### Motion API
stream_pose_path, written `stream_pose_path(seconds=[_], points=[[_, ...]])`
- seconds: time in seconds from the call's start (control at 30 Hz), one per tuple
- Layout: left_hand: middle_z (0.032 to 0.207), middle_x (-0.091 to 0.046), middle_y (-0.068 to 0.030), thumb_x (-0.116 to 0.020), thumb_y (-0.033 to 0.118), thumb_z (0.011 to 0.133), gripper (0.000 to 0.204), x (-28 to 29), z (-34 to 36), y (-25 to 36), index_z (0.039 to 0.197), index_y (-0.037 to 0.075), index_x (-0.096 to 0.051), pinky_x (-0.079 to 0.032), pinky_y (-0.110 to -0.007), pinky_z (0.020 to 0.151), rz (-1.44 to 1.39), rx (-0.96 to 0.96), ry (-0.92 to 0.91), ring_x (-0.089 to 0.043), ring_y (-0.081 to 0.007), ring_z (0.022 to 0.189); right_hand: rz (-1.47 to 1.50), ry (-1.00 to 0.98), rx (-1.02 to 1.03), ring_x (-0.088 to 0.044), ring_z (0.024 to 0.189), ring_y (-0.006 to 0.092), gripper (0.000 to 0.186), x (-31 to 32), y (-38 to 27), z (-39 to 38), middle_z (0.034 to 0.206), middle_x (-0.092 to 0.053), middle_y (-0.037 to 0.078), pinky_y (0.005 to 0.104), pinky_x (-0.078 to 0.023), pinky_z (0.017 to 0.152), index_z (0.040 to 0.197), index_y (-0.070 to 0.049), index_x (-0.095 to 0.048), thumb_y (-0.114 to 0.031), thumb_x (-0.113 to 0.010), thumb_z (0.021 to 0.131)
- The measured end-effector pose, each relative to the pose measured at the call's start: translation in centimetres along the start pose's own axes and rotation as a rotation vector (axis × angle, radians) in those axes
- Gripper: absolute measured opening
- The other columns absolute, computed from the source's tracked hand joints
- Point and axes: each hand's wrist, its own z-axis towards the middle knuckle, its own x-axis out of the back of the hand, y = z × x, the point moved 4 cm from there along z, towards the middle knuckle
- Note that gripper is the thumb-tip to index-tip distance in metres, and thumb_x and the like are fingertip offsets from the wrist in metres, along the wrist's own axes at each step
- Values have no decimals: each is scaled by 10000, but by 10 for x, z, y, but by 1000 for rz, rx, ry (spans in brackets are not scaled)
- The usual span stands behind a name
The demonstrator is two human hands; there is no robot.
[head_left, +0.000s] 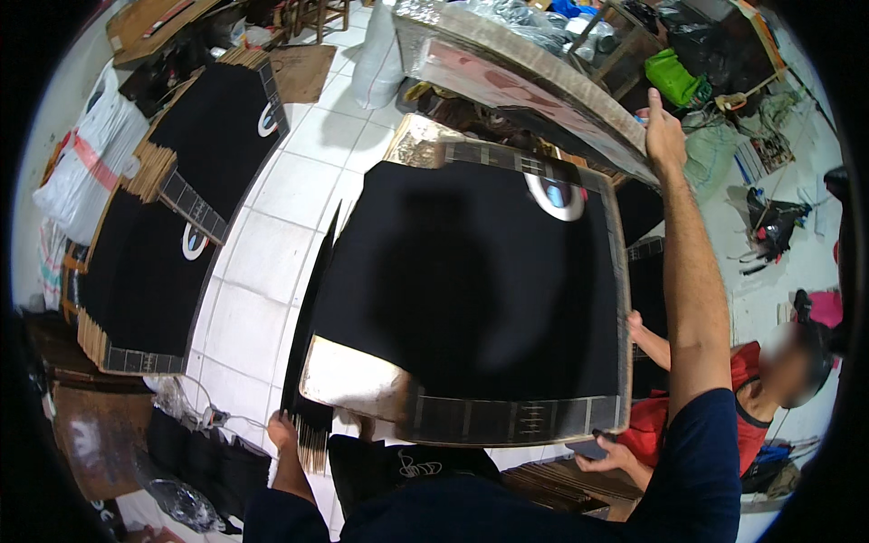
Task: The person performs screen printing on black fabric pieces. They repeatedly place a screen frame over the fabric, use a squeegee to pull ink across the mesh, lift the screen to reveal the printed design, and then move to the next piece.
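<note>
My right hand (665,136) is closed round the edge of a raised printing screen frame (534,68), which is tilted up at the far side. Below it lies a board (353,376) covered with black cloth (471,290); a white oval print with a blue middle (554,195) shows near its far right corner. Strips of dark tape run along the cloth's far and near edges. My left hand (284,433) is at the near end of a narrow black panel, beside a stack of board edges (313,445). Its fingers look closed, but what they hold is unclear.
A co-worker in a red top (643,421) sits at the right, one hand (636,328) at the board's edge, the other (614,457) near its corner. More cloth-covered boards (145,281) stand at the left. White bags (86,181) and a cluttered shelf (634,45) lie beyond.
</note>
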Motion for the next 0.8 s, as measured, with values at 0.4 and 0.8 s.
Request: stream_pose_path(seconds=[0.4,0.8], points=[[924,-749,-186,-667,405,973,335,296,106,241,1011,88,-771,-540,-523,753,530,-170,520,-711,-427,882,1,-31,7,-606,1294,371,753,3,-2,25,1308,-702,186,518,-412,1098,1140,-187,-795,-780,-367,961],[742,-479,83,-645,322,1052,374,675,-11,144,800,47,-620,-336,-273,648,-179,-136,709,-410,-62,706,27,-84,-16,-547,1378,402,795,9,-12,53,1449,-610,216,512,-389,1156,1441,-205,-636,-770,-340,965]])
